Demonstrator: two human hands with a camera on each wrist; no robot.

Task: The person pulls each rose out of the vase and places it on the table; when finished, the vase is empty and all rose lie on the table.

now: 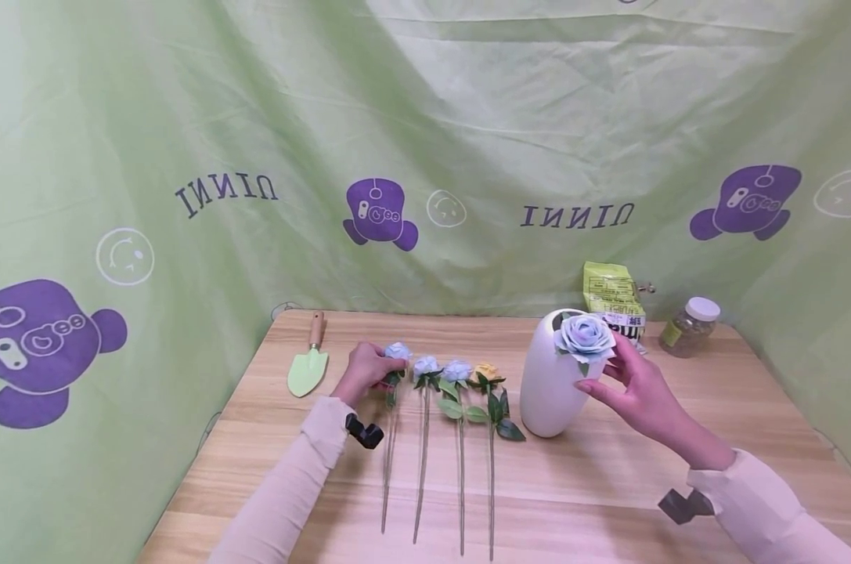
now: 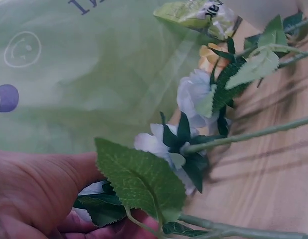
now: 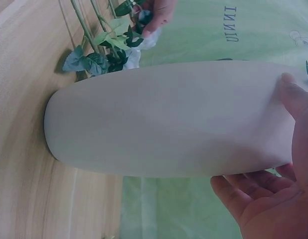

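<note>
My left hand [image 1: 365, 371] pinches the leftmost pale blue rose [image 1: 398, 350] just under its bloom. In the left wrist view a leaf [image 2: 144, 179] covers part of my fingers. Two more pale blue roses [image 1: 426, 366] and a yellow rose [image 1: 486, 371] lie in a row to the right, stems toward me. A tall white vase [image 1: 546, 392] stands upright beyond them, and another blue rose [image 1: 584, 338] leans out over its mouth. Around the vase's upper part, my right hand [image 1: 640, 394] grips with thumb and fingers on opposite sides, seen in the right wrist view.
A small green trowel [image 1: 308, 371] with a wooden handle lies at the left. Behind the vase stands a green and yellow packet [image 1: 611, 291], with a white-lidded jar [image 1: 690, 327] to its right. A green printed curtain [image 1: 467, 117] surrounds the wooden table [image 1: 608, 501].
</note>
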